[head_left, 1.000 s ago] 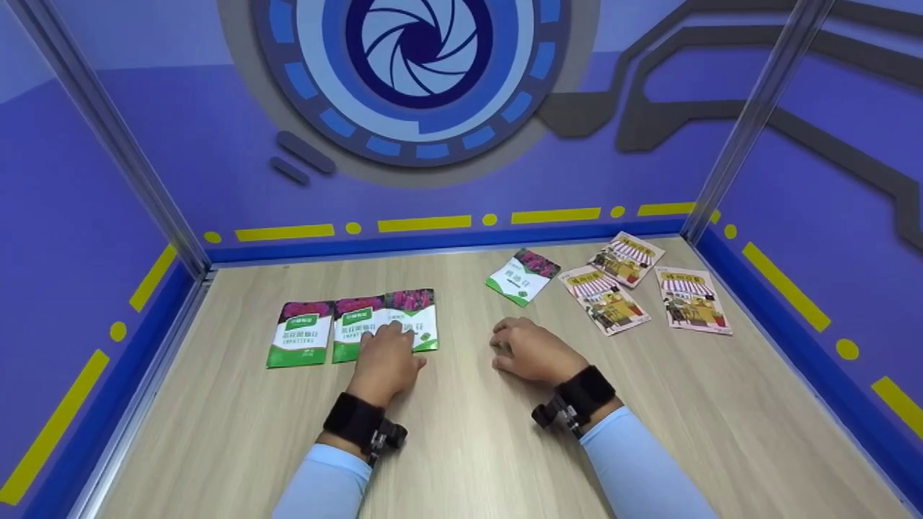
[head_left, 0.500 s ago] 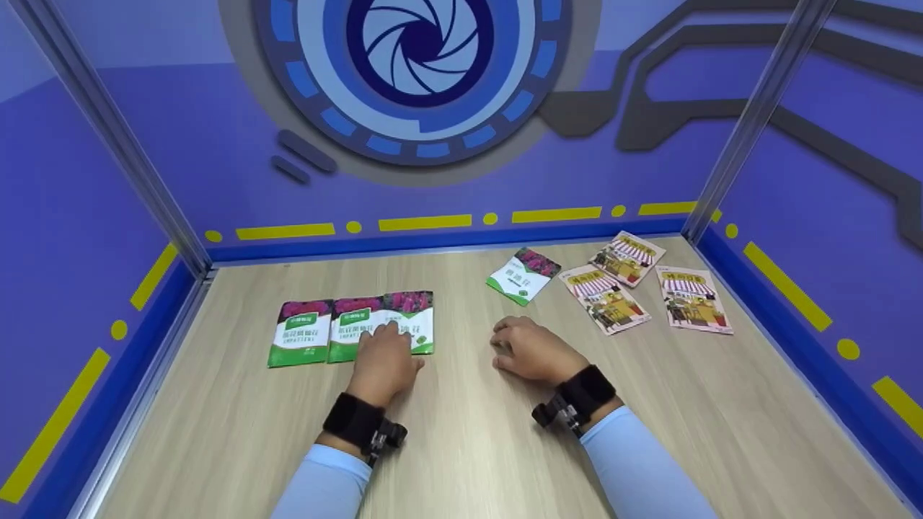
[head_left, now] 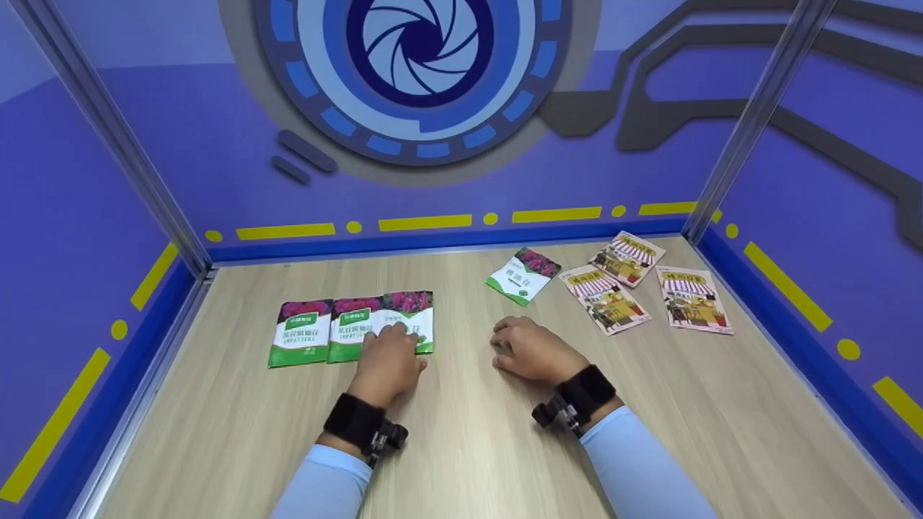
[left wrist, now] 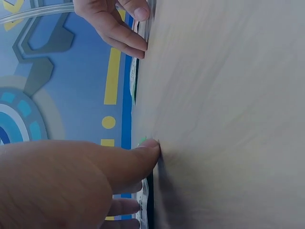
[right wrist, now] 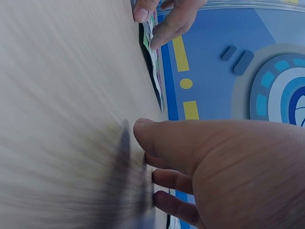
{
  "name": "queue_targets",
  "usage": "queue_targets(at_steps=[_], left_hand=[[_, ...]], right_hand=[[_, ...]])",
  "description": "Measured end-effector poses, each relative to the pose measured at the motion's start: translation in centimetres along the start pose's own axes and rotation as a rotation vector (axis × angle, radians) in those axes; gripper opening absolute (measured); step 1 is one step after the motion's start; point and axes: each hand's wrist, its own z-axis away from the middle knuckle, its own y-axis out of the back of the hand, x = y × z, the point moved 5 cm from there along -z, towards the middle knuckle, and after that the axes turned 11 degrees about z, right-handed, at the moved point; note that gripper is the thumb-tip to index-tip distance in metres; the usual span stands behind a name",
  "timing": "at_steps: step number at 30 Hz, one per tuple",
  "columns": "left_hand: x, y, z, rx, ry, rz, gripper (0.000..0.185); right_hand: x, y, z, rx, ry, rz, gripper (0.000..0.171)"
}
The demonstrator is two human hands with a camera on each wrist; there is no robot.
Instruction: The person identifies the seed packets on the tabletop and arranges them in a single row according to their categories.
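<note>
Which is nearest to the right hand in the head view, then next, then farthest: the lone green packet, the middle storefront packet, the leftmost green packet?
From the right hand:
1. Lone green packet, just beyond it.
2. Middle storefront packet, beyond and to the right.
3. Leftmost green packet, far left, past the left hand.

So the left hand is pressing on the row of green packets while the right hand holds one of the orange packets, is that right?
Not quite. The left hand does rest its fingers on the row of green packets, but the right hand holds nothing: it lies on the bare wooden table, apart from the orange packets farther back. The head view shows this.
</note>
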Motion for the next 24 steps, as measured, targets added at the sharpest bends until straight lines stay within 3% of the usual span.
queue_targets(at_steps=[6, 16, 24], left_hand=[[0.25, -0.23, -0.01, -0.036, -0.005, 0.026, 0.050], [0.13, -0.58, -0.23, -0.040, -0.045, 0.018, 0.054], [0.08, -0.60, -0.11, -0.040, -0.027, 0.052, 0.054]], right_hand=[[0.04, -0.05, -0.01, -0.006, -0.010, 0.000, 0.036], [0.05, -0.03, 0.13, -0.011, -0.027, -0.022, 0.036], [-0.08, 0.02, 0.11, -0.010, -0.026, -0.018, 0.036]])
